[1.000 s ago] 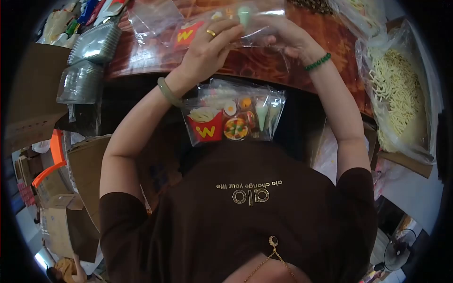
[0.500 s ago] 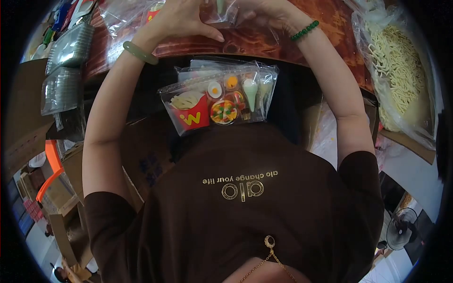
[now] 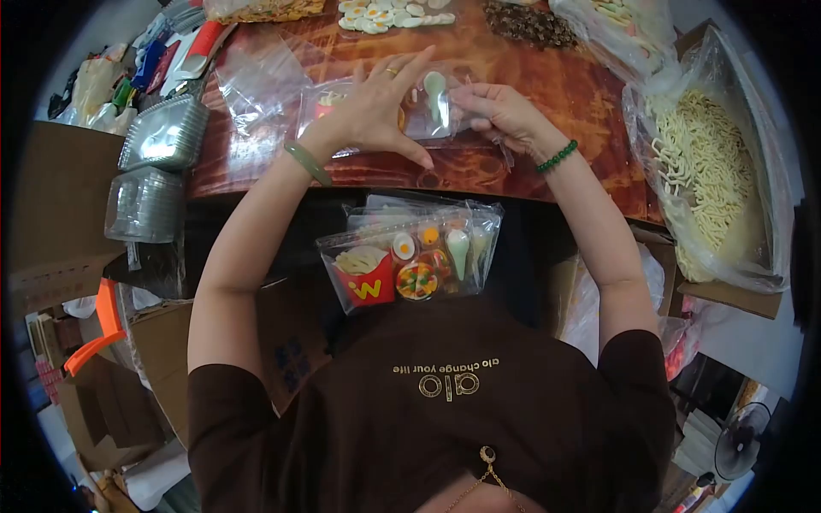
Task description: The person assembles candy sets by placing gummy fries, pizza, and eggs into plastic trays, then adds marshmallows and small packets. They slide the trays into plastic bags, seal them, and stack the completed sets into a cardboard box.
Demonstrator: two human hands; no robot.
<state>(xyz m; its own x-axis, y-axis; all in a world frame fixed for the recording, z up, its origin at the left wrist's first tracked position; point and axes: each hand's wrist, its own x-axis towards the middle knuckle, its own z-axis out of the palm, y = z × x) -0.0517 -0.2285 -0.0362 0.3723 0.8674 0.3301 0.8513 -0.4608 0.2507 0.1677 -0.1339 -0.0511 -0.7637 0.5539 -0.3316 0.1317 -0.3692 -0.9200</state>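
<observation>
My left hand [image 3: 372,111], with a pale green bangle at the wrist, spreads its fingers over a clear tray pack of toy food [image 3: 438,120] on the table. A pale green ice cream cone piece [image 3: 434,90] shows in that pack; my left hand hides its middle. At the pack's right end, my right hand [image 3: 500,115] pinches the edge of its clear plastic bag [image 3: 463,101]. Closer to my body, a bagged toy food set [image 3: 410,265] rests in my lap. Inside it are a fries box [image 3: 366,282], a pizza [image 3: 417,280], an egg and a cone.
Loose plastic bags [image 3: 261,85] lie left on the wooden table [image 3: 564,171], beside stacked clear trays [image 3: 162,132]. Toy fried eggs [image 3: 393,15] and dark brown pieces [image 3: 530,26] are piled at the back. On the right stands a box of toy fries [image 3: 705,162].
The view has tilted up, showing more of the table and both hands lower in the frame. My left hand remains spread at the pack; my right fingers now show pinching the bag's edge.
</observation>
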